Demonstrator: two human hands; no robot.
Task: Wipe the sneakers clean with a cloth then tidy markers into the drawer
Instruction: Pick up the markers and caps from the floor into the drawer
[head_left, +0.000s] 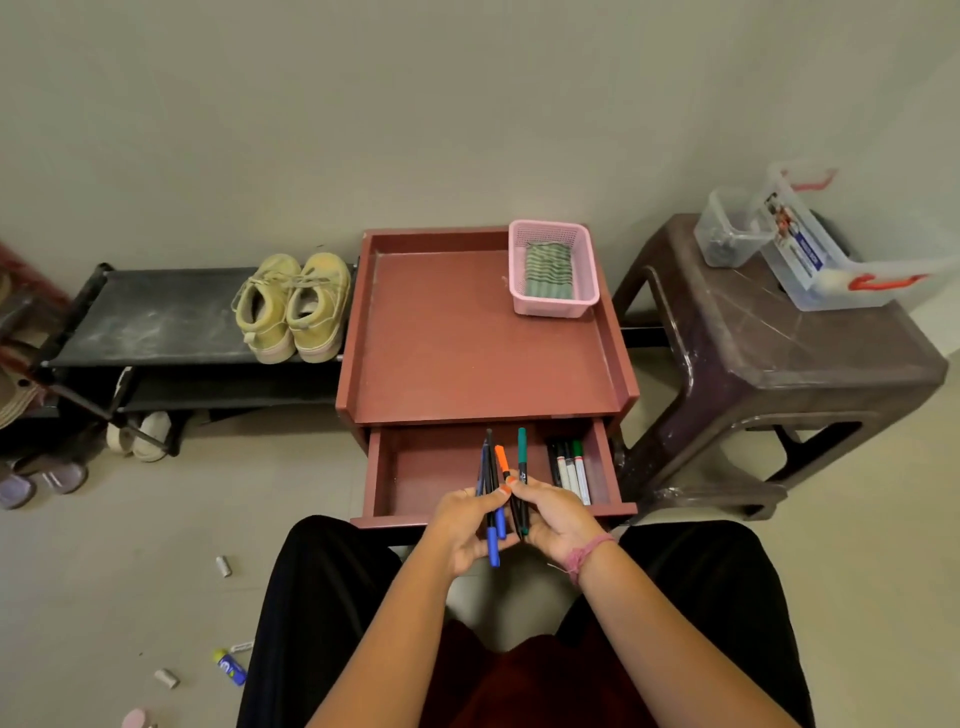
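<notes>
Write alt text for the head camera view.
Both hands, left hand and right hand, hold a bunch of markers over the open drawer of a red-brown table, where more markers lie. Yellow sneakers sit on a rack.

Two yellow canvas sneakers; five slim pens held in hands; four white-barrelled markers right of hands; one pink plastic basket.

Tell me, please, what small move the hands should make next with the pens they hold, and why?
Probably lower the pens into the open drawer. Both hands, left and right, hold them right over it, beside markers already lying inside.
</notes>
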